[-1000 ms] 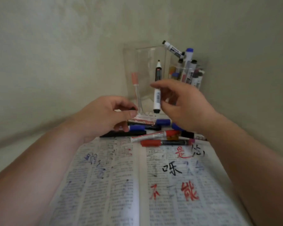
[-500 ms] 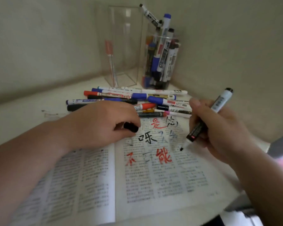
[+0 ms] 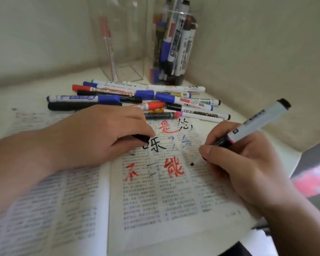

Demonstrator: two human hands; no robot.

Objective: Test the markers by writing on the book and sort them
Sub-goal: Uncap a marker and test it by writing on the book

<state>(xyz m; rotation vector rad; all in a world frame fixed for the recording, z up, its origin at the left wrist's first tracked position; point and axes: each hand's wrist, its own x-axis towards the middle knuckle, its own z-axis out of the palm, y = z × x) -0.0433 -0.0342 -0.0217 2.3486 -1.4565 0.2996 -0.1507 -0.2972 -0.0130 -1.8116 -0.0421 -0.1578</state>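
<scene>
Testing step: right hand (image 3: 248, 163) grips 1 uncapped marker (image 3: 257, 122), tip on the book (image 3: 155, 200) at 3 o'clock; left hand (image 3: 103, 135) pinches its cap (image 3: 141, 138); next likely needs a stroke, then recapping.

Right hand (image 3: 248, 163) grips marker (image 3: 255, 124) — tip down at book's (image 3: 155, 200) right page. Left hand (image 3: 100, 137) rests on book, holding black cap (image 3: 141, 138).
</scene>
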